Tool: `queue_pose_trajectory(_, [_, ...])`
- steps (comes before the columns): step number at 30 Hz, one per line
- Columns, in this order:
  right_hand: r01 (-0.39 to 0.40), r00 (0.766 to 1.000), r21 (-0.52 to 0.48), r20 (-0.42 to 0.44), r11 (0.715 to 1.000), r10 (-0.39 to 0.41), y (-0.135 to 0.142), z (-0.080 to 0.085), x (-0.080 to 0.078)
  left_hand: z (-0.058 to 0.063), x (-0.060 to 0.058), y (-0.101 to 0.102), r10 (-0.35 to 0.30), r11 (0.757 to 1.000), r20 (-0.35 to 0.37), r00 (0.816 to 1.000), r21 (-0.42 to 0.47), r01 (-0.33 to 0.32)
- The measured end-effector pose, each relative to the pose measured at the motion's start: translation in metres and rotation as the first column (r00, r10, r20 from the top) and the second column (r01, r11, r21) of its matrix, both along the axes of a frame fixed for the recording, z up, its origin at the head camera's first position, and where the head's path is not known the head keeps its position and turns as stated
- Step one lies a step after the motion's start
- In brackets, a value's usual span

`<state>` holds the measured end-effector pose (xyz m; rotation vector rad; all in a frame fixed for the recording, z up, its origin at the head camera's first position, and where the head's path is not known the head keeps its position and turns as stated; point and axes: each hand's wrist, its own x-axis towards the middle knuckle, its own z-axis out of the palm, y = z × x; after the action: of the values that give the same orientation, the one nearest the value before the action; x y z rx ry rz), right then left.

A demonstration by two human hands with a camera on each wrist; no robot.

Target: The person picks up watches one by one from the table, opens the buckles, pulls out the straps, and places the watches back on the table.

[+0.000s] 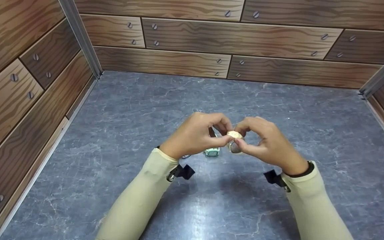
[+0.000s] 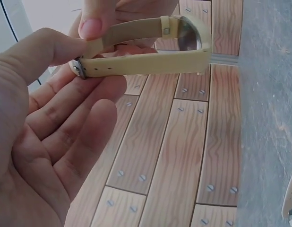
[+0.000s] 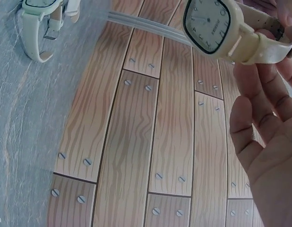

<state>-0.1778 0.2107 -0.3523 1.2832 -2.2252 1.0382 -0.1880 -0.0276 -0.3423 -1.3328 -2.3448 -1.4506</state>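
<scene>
Both hands hold a cream wristwatch (image 1: 234, 134) up in front of me, above the table. My left hand (image 1: 197, 135) pinches the strap at its buckle (image 2: 79, 67) between thumb and fingers. From the other side, the thumb and fingertips of my right hand (image 1: 267, 140) grip the same end of the strap. The two strap halves form a loop, with the punched holes beside the buckle in the left wrist view. Its rounded white dial (image 3: 208, 21) with dark numerals hangs away from the fingers. A mint-green watch (image 1: 212, 152) lies on the table below.
Beside the mint-green watch, a white strap (image 3: 72, 7) shows in the right wrist view. A dark-edged item (image 1: 186, 156) lies partly hidden behind the left wrist. The grey marbled table (image 1: 138, 100) is bounded by wood-patterned walls (image 1: 185, 36) at the back and sides.
</scene>
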Motion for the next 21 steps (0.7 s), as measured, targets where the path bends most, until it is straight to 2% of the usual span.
queue_pose_trajectory(10, [-0.029,0.998,-0.037,0.059,0.999,0.031,-0.0010,0.0001,0.0032,-0.0009,-0.0001,0.0011,-0.008,1.000,0.068,0.998,0.024,0.006])
queue_pose_trajectory(17, [-0.051,0.996,-0.055,0.067,0.997,0.054,-0.0016,0.0010,0.0019,-0.0008,-0.0015,-0.0015,-0.075,0.992,0.150,0.986,0.116,0.058])
queue_pose_trajectory(19, [-0.053,0.996,-0.049,0.069,0.997,0.056,-0.0016,0.0010,0.0016,0.0000,-0.0010,-0.0022,-0.065,0.994,0.144,0.987,0.091,0.053])
queue_pose_trajectory(21, [-0.044,0.997,-0.027,0.068,0.999,0.046,-0.0012,0.0003,0.0019,0.0012,0.0000,-0.0023,-0.033,0.999,0.102,0.994,0.021,0.031])
